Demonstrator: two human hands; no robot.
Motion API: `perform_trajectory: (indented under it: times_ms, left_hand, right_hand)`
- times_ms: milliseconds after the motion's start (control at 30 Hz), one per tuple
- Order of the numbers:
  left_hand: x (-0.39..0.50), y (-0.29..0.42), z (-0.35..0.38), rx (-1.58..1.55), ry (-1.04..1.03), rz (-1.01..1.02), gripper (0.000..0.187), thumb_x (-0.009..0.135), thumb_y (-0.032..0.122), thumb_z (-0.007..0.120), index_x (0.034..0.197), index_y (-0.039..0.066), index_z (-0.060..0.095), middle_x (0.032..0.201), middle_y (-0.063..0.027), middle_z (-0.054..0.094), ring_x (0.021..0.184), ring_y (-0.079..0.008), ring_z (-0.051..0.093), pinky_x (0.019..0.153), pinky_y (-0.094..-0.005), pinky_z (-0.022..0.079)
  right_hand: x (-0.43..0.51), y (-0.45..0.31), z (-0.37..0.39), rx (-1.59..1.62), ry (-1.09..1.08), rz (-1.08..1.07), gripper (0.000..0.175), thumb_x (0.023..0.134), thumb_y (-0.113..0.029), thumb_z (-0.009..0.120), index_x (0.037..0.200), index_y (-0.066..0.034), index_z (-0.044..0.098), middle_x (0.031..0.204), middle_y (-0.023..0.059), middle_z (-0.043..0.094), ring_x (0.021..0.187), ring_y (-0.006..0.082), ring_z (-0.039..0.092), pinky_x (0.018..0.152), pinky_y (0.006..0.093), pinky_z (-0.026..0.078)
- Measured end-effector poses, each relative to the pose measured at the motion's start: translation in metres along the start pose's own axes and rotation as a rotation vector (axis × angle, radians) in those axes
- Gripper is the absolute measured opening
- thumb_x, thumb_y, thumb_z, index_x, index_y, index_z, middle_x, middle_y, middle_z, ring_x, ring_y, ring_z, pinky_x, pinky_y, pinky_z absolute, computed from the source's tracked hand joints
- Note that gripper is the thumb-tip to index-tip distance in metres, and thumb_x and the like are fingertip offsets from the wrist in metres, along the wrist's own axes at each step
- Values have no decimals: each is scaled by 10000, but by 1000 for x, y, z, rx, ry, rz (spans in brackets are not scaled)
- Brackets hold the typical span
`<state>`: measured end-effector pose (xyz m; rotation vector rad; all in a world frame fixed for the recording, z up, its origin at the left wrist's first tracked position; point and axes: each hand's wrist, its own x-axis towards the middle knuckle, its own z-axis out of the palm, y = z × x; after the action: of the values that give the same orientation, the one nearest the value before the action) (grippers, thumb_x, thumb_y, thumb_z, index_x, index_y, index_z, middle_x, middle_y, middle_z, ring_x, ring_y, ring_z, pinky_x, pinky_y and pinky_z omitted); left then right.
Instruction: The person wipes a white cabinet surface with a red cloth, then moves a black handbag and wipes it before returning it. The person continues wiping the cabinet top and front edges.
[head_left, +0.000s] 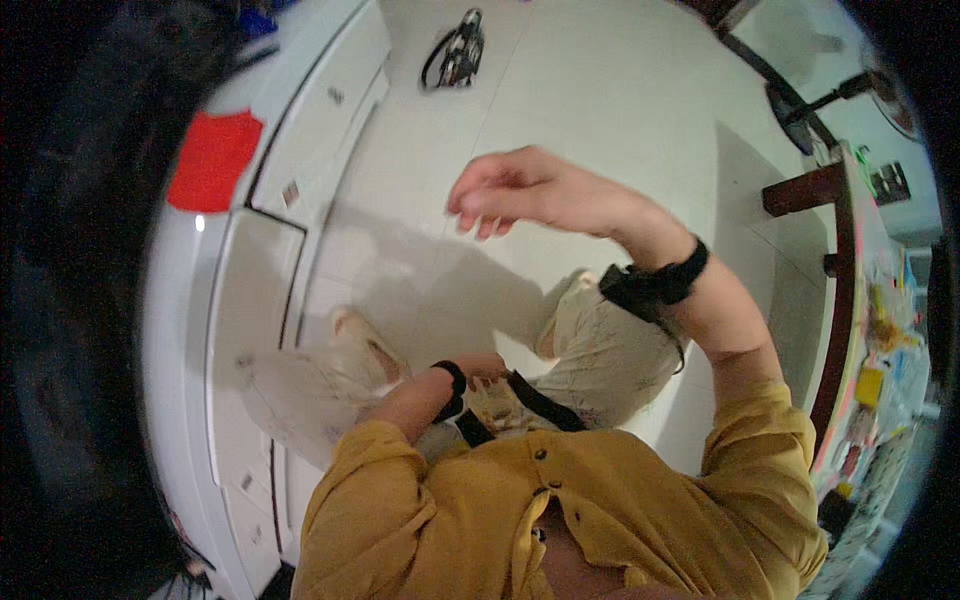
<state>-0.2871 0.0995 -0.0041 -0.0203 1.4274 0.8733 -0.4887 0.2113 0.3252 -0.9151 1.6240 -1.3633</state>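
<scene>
My right hand (517, 193) is raised over the pale tiled floor (600, 112), its fingers loosely curled and nothing visible in them. A black wristband (667, 281) with a dark bulky piece sits on that wrist. Down at my lap is my left hand (486, 367), beside a black strap (544, 401). Its fingertips point down and are partly hidden, so I cannot tell whether they grip anything. A second black band (452, 379) circles the left wrist. My legs, in light patterned trousers (615, 367), are bent and spread.
Along the left runs a white drawer cabinet (255, 277) with a red cloth (215, 160) on top. A black object with a looped cable (459, 56) lies on the floor ahead. At right stands a dark-framed table (836, 300) with mixed items; a fan (892, 101) is behind it.
</scene>
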Motion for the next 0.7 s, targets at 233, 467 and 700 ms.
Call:
perform_trajectory:
  times_ms: [233, 467, 700]
  left_hand:
    - [101, -77, 35, 288, -167, -17, 732, 917, 618, 579, 1448, 116, 535, 1485, -104, 528, 1271, -325, 548, 1024, -465, 456]
    - [141, -87, 57, 371, -193, -1, 705, 898, 653, 561, 1354, 118, 619, 1436, -72, 569, 1233, -312, 566, 1011, -483, 454]
    - [101, -74, -33, 518, -248, -62, 442, 954, 479, 571, 1284, 204, 674, 1326, -64, 644, 1211, -289, 584, 988, -478, 467]
  right_hand:
    - [7, 35, -38, 53, 209, 60, 251, 1010, -288, 621, 1098, -63, 689, 971, 2, 699, 872, 77, 620, 791, 242, 509]
    - [11, 47, -65, 36, 171, 153, 212, 978, -198, 658, 1095, -21, 671, 1003, 71, 700, 962, 161, 670, 856, 316, 531]
    - [52, 86, -109, -225, 157, 231, 227, 986, -172, 633, 1147, -13, 645, 1034, 89, 698, 948, 180, 667, 869, 330, 539]
